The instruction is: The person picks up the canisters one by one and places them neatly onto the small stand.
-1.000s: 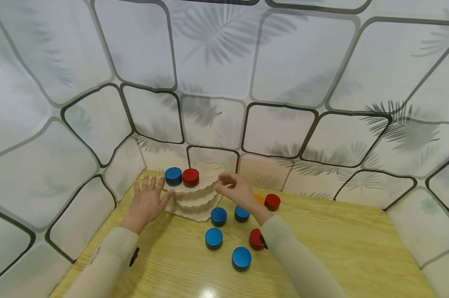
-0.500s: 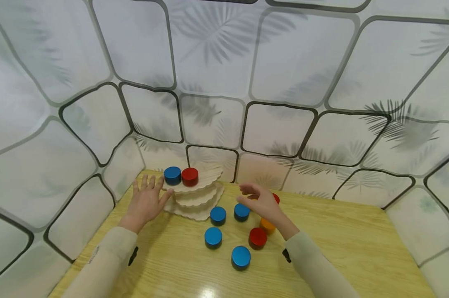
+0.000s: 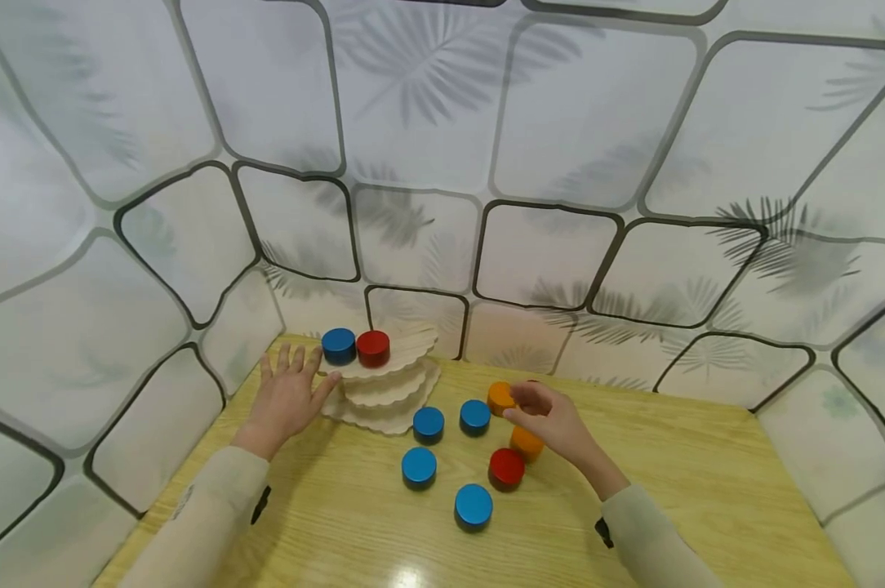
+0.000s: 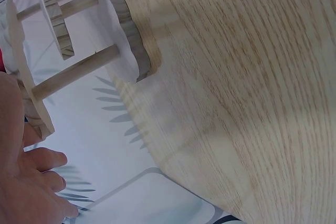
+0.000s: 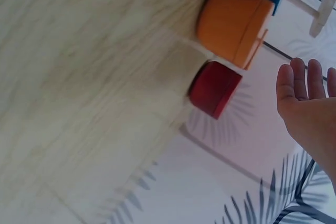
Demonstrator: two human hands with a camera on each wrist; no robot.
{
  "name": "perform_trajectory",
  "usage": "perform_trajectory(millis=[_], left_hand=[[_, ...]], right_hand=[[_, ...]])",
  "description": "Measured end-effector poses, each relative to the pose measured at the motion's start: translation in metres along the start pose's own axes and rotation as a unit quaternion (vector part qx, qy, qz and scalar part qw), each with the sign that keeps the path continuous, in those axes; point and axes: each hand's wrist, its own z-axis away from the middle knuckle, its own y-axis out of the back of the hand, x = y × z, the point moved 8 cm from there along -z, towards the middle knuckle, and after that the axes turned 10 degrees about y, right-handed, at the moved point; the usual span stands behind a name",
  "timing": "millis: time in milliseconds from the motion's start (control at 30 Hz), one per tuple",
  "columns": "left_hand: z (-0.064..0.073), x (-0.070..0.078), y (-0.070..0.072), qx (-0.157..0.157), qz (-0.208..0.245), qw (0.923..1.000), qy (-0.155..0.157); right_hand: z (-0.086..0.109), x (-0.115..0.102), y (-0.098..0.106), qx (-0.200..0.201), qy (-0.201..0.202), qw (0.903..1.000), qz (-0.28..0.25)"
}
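A pale wooden three-tier stand [image 3: 402, 353] with scalloped edges is at the back left. A blue disc-like tin [image 3: 339, 346] and a red tin [image 3: 373, 349] sit side by side on its top tier. My left hand [image 3: 286, 400] is at the stand's left side with fingers spread and straight, fingertips right at the top tier's edge. My right hand [image 3: 554, 420] hovers over the right of the group, fingers loosely bent and holding nothing. Near its fingertips are two orange tins [image 3: 500, 398]. It mostly hides another red tin [image 5: 214, 88], which shows in the right wrist view.
Several blue tins [image 3: 475, 417] and a red tin [image 3: 506, 469] stand on the wooden table [image 3: 325, 523] in front and to the right of the stand. A patterned curtain wall [image 3: 560, 122] closes off the back and both sides.
My right hand has moved away from the stand's right side, rightward and down over the orange tins, uncovering them. My left hand stays at the stand.
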Motion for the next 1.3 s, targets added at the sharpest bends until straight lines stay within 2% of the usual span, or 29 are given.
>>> perform_trajectory(millis=[200,667,1100,1300], left_hand=[[0.001,0.000,-0.001,-0.001,0.002,1.0000,0.004],[0.001,-0.002,-0.004,-0.006,0.015,0.9999,0.002],[0.000,0.000,-0.001,-0.002,0.003,1.0000,0.002],[-0.001,0.000,-0.001,0.003,0.002,1.0000,-0.001]], right_hand=[[0.010,0.013,0.006,0.005,-0.007,0.9999,0.012],[0.019,0.024,0.009,0.004,-0.002,0.9995,0.032],[0.028,0.044,0.006,-0.007,-0.033,0.9990,0.031],[0.031,0.045,0.006,-0.015,-0.022,0.9995,0.019]])
